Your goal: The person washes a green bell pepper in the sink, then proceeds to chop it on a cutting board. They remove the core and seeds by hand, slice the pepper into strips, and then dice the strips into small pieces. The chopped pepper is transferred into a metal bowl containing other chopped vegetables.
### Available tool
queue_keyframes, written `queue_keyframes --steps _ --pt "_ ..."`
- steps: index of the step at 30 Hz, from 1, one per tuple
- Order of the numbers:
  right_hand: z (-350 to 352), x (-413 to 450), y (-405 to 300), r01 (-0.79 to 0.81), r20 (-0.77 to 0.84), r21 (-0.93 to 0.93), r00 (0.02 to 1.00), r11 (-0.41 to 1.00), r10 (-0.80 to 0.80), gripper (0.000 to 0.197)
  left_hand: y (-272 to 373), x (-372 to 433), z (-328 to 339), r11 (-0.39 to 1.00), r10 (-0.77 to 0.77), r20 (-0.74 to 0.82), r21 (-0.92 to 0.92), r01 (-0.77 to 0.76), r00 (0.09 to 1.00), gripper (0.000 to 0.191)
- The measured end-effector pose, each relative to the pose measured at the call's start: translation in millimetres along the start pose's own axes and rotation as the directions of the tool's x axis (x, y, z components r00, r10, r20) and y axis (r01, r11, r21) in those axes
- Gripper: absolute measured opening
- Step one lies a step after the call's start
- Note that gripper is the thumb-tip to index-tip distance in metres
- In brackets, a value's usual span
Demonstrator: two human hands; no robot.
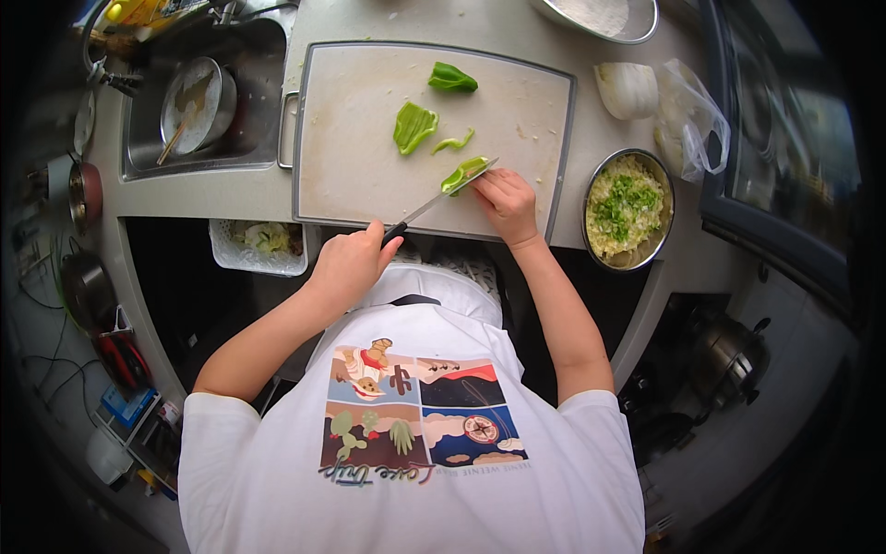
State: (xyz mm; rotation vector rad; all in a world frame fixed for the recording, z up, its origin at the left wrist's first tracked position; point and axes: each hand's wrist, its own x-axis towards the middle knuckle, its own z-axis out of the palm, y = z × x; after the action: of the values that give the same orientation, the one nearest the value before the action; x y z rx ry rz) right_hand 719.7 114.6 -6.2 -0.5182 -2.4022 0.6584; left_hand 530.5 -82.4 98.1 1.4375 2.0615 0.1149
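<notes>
My left hand [349, 263] is closed around the black handle of a kitchen knife [430, 206]. Its blade points up and to the right, across the cutting board [353, 173]. Along the blade's far side lies a piece of green pepper [458, 174]. The fingertips of my right hand [509, 204] hold the right end of this piece, close to the knife tip. Farther up the board are a thin pepper strip [454, 143], a flattened pepper piece [414, 129] with its inside up, and a larger pepper piece [451, 77].
A metal bowl [594, 242] of chopped food topped with green bits stands right of the board. Beyond it are a cut white vegetable [626, 90] and a plastic bag [699, 131]. On the left, a sink [149, 149] holds a bowl [227, 104]. A lined bin [259, 266] sits below the counter edge.
</notes>
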Motion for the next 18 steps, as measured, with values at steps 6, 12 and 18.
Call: queue_keyframes --steps 6,12,18 --pt "5 -6 2 -0.003 -0.036 0.006 0.999 1.000 0.003 0.019 4 4 14 0.999 -0.001 -0.053 0.050 0.004 0.999 0.036" --pt "4 -5 2 -0.031 -0.025 0.021 0.999 0.999 0.031 0.021 13 21 25 0.997 -0.032 -0.042 -0.070 0.029 0.999 0.037" --pt "7 -7 5 -0.012 -0.055 0.050 0.998 0.999 0.015 0.020 14 10 17 0.979 -0.075 0.034 -0.186 0.080 0.997 0.036"
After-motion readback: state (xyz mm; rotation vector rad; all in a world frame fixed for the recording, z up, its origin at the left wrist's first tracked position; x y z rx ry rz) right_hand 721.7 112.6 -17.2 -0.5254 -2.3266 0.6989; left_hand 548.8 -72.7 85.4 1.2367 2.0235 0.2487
